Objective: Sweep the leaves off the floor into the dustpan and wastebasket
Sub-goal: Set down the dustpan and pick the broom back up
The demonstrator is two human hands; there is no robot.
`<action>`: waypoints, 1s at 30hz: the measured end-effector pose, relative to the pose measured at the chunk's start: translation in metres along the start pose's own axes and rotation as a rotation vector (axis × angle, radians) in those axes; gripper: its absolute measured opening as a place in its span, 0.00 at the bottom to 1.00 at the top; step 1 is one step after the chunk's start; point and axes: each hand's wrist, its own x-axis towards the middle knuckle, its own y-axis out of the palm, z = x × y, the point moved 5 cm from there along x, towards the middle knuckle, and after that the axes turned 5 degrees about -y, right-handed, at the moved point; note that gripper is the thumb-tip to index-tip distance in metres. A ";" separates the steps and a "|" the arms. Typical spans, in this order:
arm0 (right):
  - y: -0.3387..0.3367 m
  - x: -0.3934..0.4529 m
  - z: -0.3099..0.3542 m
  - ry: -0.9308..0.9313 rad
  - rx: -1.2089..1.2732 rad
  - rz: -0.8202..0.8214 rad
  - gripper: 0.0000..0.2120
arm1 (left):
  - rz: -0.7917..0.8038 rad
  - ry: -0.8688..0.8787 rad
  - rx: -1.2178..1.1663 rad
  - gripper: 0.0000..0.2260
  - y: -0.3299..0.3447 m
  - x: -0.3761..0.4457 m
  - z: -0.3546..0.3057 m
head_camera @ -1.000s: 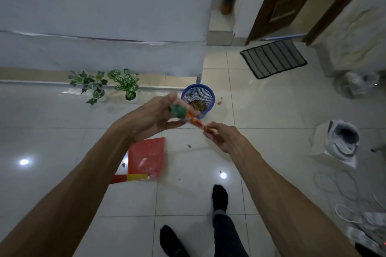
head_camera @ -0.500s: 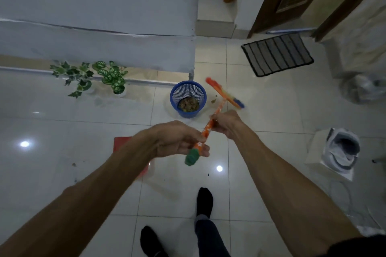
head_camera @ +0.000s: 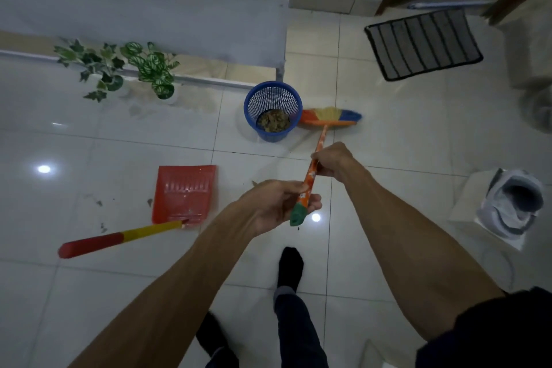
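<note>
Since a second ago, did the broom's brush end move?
Yes. The broom swung out and down: its bristles now sit on the floor just right of the blue basket, held by both hands.

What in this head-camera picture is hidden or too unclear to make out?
- Floor under the broom head: hidden by bristles, so leaves there cannot be judged.
- Wastebasket contents: brownish, too small to identify.
- Specks left of the dustpan: too small to identify.
- Broom handle inside both hands, left hand and right hand: covered.
</note>
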 end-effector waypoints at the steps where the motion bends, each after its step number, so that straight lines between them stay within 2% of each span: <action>1: 0.004 -0.006 -0.006 0.022 0.022 0.023 0.12 | 0.001 -0.010 0.015 0.15 -0.006 -0.004 0.006; 6: 0.027 -0.049 -0.033 0.122 0.237 0.188 0.03 | 0.030 -0.001 0.098 0.15 -0.034 -0.045 0.021; 9: 0.030 -0.064 -0.042 0.087 0.352 0.087 0.08 | 0.098 0.036 0.142 0.14 -0.039 -0.071 0.023; 12: 0.019 -0.070 -0.032 0.023 0.380 0.005 0.07 | 0.175 0.042 0.166 0.15 -0.030 -0.082 0.025; 14: 0.001 -0.065 -0.018 -0.033 0.306 -0.087 0.10 | 0.215 0.051 0.143 0.15 -0.018 -0.081 0.020; 16: -0.021 -0.058 -0.004 -0.095 0.145 -0.205 0.16 | 0.248 0.038 0.131 0.14 0.001 -0.074 0.012; 18: -0.039 -0.050 0.004 -0.126 -0.021 -0.259 0.17 | 0.251 -0.010 0.157 0.14 0.019 -0.062 0.007; 21: -0.051 -0.033 0.007 -0.110 -0.118 -0.172 0.14 | 0.206 -0.052 0.230 0.15 0.035 -0.040 0.002; 23: -0.051 -0.020 0.001 -0.050 0.003 -0.063 0.12 | 0.185 -0.061 0.218 0.15 0.039 -0.027 -0.002; 27: -0.026 -0.010 -0.028 0.121 0.399 0.125 0.04 | 0.141 -0.049 0.110 0.17 0.028 -0.013 -0.009; 30: 0.002 -0.017 -0.058 0.181 0.413 0.155 0.06 | 0.121 -0.117 0.105 0.14 0.008 -0.023 0.008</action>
